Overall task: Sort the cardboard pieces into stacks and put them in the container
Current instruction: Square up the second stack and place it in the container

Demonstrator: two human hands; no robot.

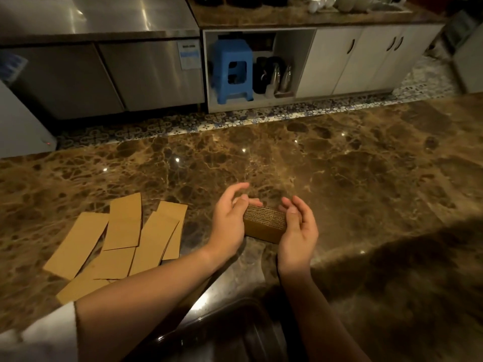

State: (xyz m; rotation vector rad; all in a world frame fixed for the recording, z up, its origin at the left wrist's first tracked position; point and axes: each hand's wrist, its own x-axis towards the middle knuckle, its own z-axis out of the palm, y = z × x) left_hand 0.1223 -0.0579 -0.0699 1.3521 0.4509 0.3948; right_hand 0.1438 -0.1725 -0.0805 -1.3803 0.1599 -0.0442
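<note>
Two hands: both work over the near middle of the marble counter (339, 163), seen from the head camera.
Stack: a thick block of cardboard pieces (264, 223) stands on edge between the palms, its layered edges facing up.
Left hand (230, 226): pressed against the stack's left end, fingers loosely curled and partly spread, thumb lying on the top edge.
Right hand (298, 231): cupped against the stack's right end, fingers bent, thumb near the top edge.
Loose pieces (122, 236): several flat cardboard strips lie overlapping in a fan towards the counter's near left edge, well apart from the stack.
Sleeve (44, 335): white, at the left forearm.
Background: a blue stool (231, 71) sits in an open cabinet beyond the counter's far edge.
</note>
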